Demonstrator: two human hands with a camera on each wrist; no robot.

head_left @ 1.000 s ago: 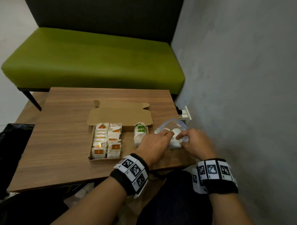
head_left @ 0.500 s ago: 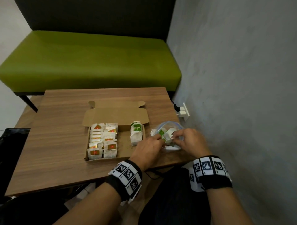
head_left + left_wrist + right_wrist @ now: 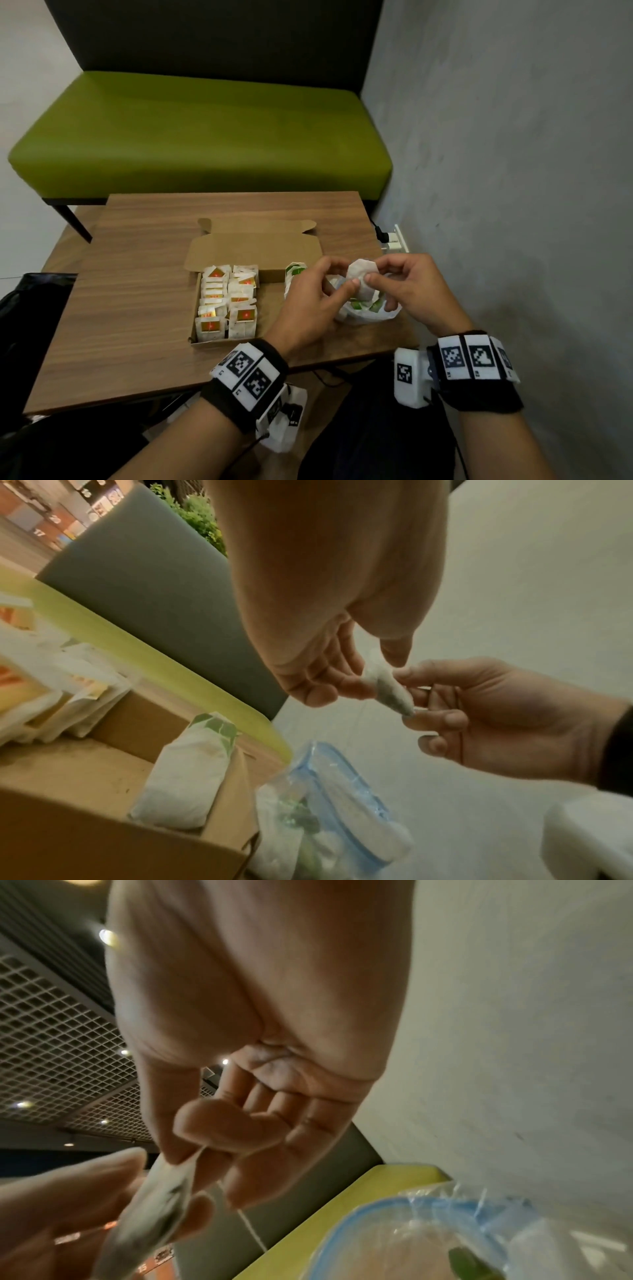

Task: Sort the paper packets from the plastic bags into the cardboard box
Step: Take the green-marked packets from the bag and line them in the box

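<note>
Both hands now pinch one packet, lifted clear of the bag; it looks ready for the box.

Green bench behind wooden table

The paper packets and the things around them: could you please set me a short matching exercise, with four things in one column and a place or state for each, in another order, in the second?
Things:
1. red-labelled packets
2. green-labelled packets
3. white packet
4. plastic bag

Places or states:
A. lies open on the table, right of the cardboard box
B. pinched in the air by the left hand and the right hand
C. stands in rows at the box's left end
D. stands at the box's right end

Pairs: 1-C, 2-D, 3-B, 4-A
</note>
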